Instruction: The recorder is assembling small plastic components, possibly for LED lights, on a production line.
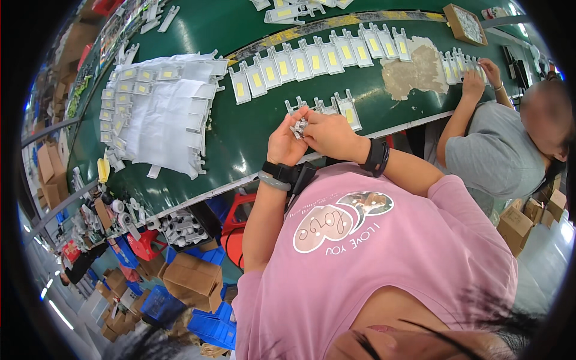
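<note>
My left hand (285, 143) is curled around several small silvery-white pieces (299, 127) just above the table's near edge. My right hand (334, 135) meets it there, its fingers bent and pressed onto the same pieces; their exact kind is too small to make out. Just beyond my hands lie a few flat white plastic housings with clip ends, the clearest a housing with a yellow rectangle (348, 113); my hands partly hide the others. Farther off, a long curved row of the same white housings (300, 63) lies side by side on the green table (264, 129).
At left, a white cloth-like sheet (168, 120) bears more housings around its edges. A worn beige patch (414, 69) marks the table to the right. A box of small parts (465, 24) stands at the far right. Beside me, a co-worker in grey (495, 144) handles similar housings.
</note>
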The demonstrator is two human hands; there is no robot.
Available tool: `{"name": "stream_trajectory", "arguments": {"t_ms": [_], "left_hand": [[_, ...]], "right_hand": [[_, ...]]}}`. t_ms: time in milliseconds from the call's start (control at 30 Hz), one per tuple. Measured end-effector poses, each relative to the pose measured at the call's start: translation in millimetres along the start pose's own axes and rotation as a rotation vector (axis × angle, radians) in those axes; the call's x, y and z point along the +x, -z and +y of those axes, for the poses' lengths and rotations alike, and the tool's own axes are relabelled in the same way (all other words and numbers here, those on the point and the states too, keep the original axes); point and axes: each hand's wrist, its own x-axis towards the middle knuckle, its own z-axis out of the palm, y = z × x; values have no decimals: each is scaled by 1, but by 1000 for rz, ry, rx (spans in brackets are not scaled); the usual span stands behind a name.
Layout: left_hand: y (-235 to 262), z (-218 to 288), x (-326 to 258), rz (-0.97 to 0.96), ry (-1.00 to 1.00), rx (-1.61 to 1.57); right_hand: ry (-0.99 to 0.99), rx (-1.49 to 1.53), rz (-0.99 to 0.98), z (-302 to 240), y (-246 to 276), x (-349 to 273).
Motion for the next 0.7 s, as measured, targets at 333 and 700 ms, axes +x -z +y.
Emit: {"name": "stream_trajectory", "arguments": {"t_ms": [333, 700], "left_hand": [[0, 3, -1, 120, -43, 103], [-33, 0, -14, 335, 64, 789]], "right_hand": [[-226, 621, -136, 32, 11, -1], [-159, 360, -76, 30, 26, 0]]}}
